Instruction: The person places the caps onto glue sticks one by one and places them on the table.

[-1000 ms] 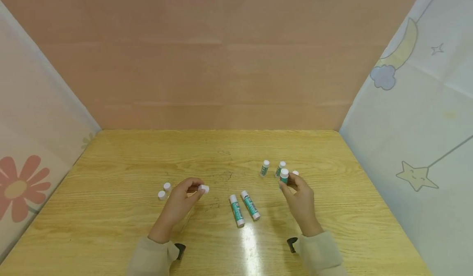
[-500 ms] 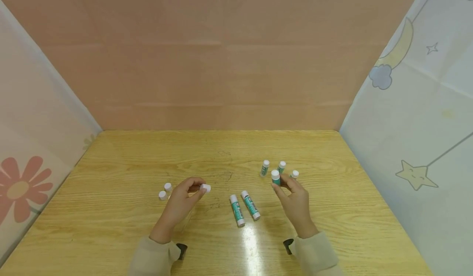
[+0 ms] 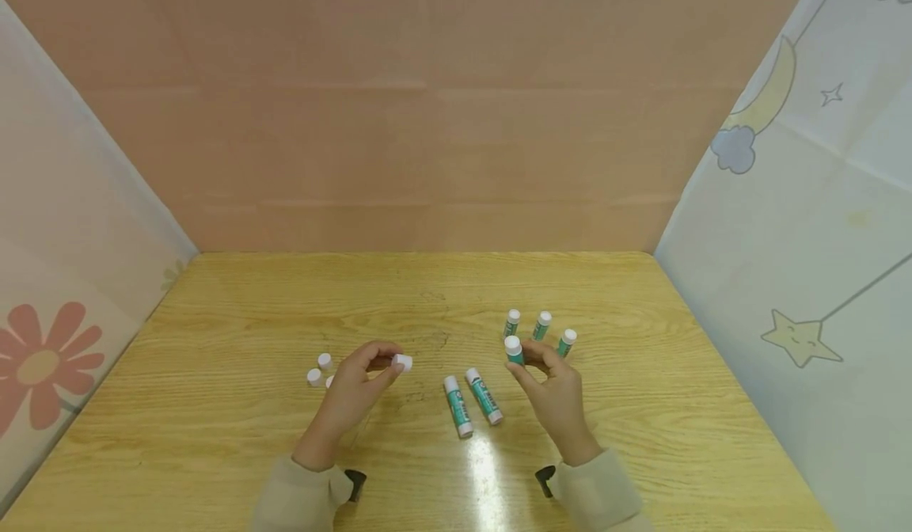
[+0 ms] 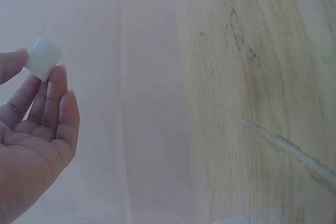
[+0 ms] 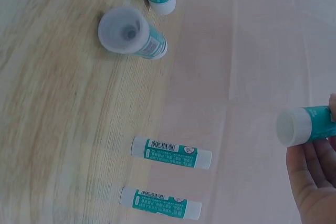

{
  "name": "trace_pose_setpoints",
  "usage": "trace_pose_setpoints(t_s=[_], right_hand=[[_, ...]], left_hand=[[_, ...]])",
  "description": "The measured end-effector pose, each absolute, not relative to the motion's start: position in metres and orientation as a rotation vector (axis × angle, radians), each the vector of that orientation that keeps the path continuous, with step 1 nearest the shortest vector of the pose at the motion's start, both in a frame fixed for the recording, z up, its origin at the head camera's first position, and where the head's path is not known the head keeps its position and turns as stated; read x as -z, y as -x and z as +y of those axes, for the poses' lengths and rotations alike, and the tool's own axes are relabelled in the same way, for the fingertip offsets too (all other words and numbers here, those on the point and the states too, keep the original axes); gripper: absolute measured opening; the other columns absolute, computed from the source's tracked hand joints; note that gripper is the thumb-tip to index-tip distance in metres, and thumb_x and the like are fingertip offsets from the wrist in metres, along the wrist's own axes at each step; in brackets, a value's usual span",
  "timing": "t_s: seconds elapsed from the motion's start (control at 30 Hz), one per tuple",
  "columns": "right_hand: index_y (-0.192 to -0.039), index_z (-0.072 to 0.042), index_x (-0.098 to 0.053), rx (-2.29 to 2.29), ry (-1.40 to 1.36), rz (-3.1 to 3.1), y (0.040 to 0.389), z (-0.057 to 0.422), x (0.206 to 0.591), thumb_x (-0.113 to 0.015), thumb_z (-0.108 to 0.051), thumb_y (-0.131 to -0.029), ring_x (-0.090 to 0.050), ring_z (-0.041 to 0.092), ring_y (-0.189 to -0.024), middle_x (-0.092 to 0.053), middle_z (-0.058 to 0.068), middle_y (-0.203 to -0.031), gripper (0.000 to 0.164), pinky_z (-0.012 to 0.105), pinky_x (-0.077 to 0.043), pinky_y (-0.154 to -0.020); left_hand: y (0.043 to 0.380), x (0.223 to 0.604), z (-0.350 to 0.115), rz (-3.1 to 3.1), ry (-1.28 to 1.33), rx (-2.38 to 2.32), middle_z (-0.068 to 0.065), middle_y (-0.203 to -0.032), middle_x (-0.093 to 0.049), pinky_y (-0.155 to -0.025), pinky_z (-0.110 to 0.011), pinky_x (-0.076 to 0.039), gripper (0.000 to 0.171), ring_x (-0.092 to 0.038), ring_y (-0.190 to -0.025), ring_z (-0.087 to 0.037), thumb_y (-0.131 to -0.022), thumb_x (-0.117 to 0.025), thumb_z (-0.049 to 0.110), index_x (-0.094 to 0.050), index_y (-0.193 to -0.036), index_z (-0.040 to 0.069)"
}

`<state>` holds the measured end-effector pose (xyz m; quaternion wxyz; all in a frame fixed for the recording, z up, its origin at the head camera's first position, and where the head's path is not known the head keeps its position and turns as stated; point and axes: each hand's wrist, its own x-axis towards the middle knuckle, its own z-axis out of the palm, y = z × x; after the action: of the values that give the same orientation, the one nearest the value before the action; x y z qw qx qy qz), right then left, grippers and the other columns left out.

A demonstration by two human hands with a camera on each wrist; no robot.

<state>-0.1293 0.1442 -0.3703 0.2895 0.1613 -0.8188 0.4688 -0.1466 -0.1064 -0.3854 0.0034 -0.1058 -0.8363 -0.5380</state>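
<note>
My left hand [image 3: 352, 385] pinches a small white cap [image 3: 403, 362] between thumb and fingertips, above the table. In the left wrist view the cap [image 4: 44, 57] sits tilted at the fingertips. Opposite it, my right hand [image 3: 554, 393] grips a glue stick [image 3: 514, 351] with a green label and white ends, held roughly upright. In the right wrist view a white end of this glue stick [image 5: 296, 127] faces the camera. Two glue sticks, a left one [image 3: 458, 408] and a right one [image 3: 484, 397], lie on the table between the hands.
Beyond the right hand stand three more glue sticks, at left [image 3: 511, 322], middle [image 3: 542, 325] and right [image 3: 566, 343]. Beside the left hand are three loose white caps, one farther back [image 3: 324, 361], one at left [image 3: 314, 377] and one partly hidden [image 3: 330, 382]. Fabric walls border the wooden table [image 3: 321, 294].
My right hand has moved left with the glue stick, away from the standing ones, uncovering the one at right. My left hand has shifted slightly right, still pinching the cap.
</note>
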Motion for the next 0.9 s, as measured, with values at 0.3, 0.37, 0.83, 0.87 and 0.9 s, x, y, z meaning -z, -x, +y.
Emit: trace_pose_setpoints(t_s=[0.3, 0.37, 0.83, 0.87, 0.9], right_hand=[[-0.083, 0.009, -0.055, -1.239, -0.514, -2.138, 0.128, 0.140, 0.369, -0.068, 0.017, -0.059, -0.058, 0.025, -0.070, -0.060, 0.015, -0.080, 0.028, 0.034, -0.048, -0.064], [-0.083, 0.009, -0.055, -1.235, -0.522, -2.131, 0.128, 0.140, 0.370, -0.068, 0.018, -0.059, -0.058, 0.025, -0.070, -0.060, 0.015, -0.079, 0.028, 0.035, -0.048, -0.063], [-0.088, 0.002, -0.059, -1.222, -0.560, -2.128, 0.138, 0.150, 0.399, -0.071, 0.013, -0.060, -0.057, 0.018, -0.075, -0.061, 0.008, -0.084, 0.032, 0.024, -0.047, -0.067], [-0.089, 0.002, -0.059, -1.219, -0.565, -2.128, 0.138, 0.150, 0.399, -0.071, 0.013, -0.060, -0.057, 0.017, -0.075, -0.060, 0.008, -0.085, 0.032, 0.022, -0.046, -0.068], [-0.089, 0.003, -0.059, -1.215, -0.569, -2.126, 0.138, 0.150, 0.399, -0.071, 0.013, -0.060, -0.057, 0.018, -0.075, -0.060, 0.008, -0.085, 0.032, 0.021, -0.046, -0.068]], left_hand=[[0.143, 0.382, -0.101, -2.603, 0.342, 1.736, -0.001, -0.099, -0.055, -0.077, -0.032, -0.043, 0.018, -0.051, -0.090, -0.015, -0.083, -0.058, 0.012, -0.057, -0.101, 0.009], [0.143, 0.381, -0.100, -2.601, 0.340, 1.725, 0.000, -0.098, -0.055, -0.077, -0.033, -0.042, 0.018, -0.051, -0.090, -0.015, -0.083, -0.058, 0.012, -0.057, -0.100, 0.009], [0.143, 0.383, -0.094, -2.595, 0.387, 1.705, 0.002, -0.095, -0.055, -0.077, -0.034, -0.043, 0.018, -0.051, -0.088, -0.014, -0.082, -0.059, 0.011, -0.057, -0.100, 0.008], [0.143, 0.382, -0.094, -2.595, 0.387, 1.705, 0.002, -0.095, -0.055, -0.077, -0.035, -0.043, 0.018, -0.051, -0.088, -0.014, -0.082, -0.059, 0.011, -0.057, -0.100, 0.009], [0.143, 0.382, -0.093, -2.593, 0.387, 1.706, 0.002, -0.094, -0.055, -0.077, -0.035, -0.042, 0.017, -0.052, -0.088, -0.015, -0.082, -0.059, 0.011, -0.058, -0.100, 0.009]])
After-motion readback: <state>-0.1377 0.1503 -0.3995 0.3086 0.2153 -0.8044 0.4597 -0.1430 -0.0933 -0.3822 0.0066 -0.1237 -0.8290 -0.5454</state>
